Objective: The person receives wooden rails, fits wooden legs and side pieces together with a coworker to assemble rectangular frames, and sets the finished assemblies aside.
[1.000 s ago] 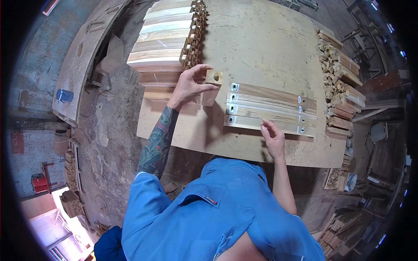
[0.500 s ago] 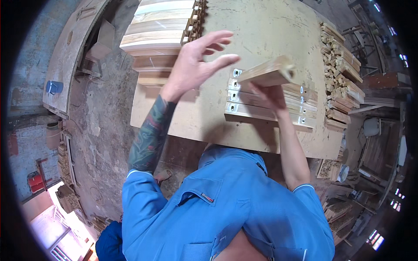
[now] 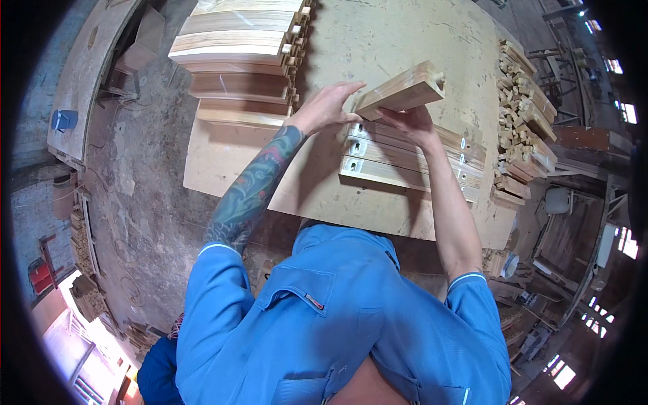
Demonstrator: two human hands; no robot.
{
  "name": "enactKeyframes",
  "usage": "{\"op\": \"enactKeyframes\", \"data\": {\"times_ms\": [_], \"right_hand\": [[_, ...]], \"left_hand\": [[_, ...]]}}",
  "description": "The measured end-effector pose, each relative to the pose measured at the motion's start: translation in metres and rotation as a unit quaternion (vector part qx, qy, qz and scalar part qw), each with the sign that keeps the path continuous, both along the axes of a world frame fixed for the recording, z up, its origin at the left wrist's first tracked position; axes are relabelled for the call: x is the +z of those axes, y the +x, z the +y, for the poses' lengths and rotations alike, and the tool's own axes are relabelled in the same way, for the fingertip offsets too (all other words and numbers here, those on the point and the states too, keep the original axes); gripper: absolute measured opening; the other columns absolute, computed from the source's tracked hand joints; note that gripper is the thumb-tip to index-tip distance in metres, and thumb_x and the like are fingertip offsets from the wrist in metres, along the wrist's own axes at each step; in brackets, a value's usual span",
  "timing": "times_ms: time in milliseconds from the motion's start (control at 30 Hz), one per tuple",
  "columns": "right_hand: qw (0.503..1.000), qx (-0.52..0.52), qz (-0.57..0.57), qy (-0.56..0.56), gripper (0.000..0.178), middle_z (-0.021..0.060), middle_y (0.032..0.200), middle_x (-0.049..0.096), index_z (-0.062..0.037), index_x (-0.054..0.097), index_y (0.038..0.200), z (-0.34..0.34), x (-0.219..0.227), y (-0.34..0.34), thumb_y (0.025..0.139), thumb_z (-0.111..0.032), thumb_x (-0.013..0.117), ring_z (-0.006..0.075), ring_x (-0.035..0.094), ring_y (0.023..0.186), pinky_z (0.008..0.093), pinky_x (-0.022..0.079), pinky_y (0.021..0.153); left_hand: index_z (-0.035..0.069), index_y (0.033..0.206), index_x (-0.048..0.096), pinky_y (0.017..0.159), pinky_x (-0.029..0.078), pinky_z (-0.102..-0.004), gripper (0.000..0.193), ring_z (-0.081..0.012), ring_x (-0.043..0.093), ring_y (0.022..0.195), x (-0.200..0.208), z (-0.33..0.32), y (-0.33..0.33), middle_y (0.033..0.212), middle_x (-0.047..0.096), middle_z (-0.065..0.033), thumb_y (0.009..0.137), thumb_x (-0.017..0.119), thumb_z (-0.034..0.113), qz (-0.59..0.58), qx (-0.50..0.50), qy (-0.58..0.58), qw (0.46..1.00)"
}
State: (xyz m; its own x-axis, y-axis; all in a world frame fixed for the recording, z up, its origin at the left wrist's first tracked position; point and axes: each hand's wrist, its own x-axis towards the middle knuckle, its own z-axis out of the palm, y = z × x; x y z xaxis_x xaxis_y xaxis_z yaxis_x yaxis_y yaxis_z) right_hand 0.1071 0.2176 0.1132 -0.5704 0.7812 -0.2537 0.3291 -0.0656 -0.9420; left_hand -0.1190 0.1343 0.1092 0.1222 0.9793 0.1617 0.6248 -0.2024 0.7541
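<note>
A short, thick wooden piece [image 3: 401, 92] with a tenon on its right end is held tilted above the workbench [image 3: 385, 40]. My right hand [image 3: 413, 125] grips it from below. Beside its left end is my left hand [image 3: 331, 108], fingers stretched and thumb apart; whether it touches the wood I cannot tell. Under the held piece, several mortised wooden rails [image 3: 391, 162] lie side by side, with white-smeared slots near both ends. The raised piece and my right hand partly cover them.
Tenoned boards [image 3: 233, 47] are stacked at the bench's left side. Along the right edge lies a heap of short wooden sticks [image 3: 530, 101]. Farther left, a blue container [image 3: 64, 120] stands on another table [image 3: 74, 91]. More timber lies around the floor.
My left hand has moved right and down to the left end of the wooden piece. My right hand has shifted slightly left, still holding that piece, whose left end has dropped lower.
</note>
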Motion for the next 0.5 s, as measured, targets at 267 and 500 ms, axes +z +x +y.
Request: {"op": "enactKeyframes", "data": {"times_ms": [267, 500], "right_hand": [[0.965, 0.083, -0.076, 0.239, 0.046, 0.0152, 0.093, 0.071, -0.0054, 0.056, 0.118, -0.008, 0.022, -0.027, 0.077, -0.013, 0.075, 0.0268, 0.070, 0.088, 0.0389, 0.055, 0.076], [0.939, 0.090, -0.051, 0.328, 0.043, 0.0139, 0.088, 0.070, -0.0066, 0.059, 0.110, 0.014, 0.018, -0.017, 0.073, -0.013, 0.079, 0.0317, 0.070, 0.080, 0.0394, 0.055, 0.068]], "left_hand": [[0.009, 0.126, 0.051, 0.084, 0.049, -0.0468, 0.062, -0.0394, 0.060, 0.101, -0.025, 0.025, 0.006, 0.106, 0.064, -0.0205, 0.070, 0.076, 0.013, -0.034, -0.032, 0.011, 0.999], [0.006, 0.116, 0.051, 0.081, 0.050, -0.0469, 0.050, -0.0420, 0.060, 0.097, -0.023, 0.048, 0.009, 0.103, 0.064, -0.0214, 0.072, 0.074, 0.011, -0.034, -0.069, 0.018, 0.997]]}}
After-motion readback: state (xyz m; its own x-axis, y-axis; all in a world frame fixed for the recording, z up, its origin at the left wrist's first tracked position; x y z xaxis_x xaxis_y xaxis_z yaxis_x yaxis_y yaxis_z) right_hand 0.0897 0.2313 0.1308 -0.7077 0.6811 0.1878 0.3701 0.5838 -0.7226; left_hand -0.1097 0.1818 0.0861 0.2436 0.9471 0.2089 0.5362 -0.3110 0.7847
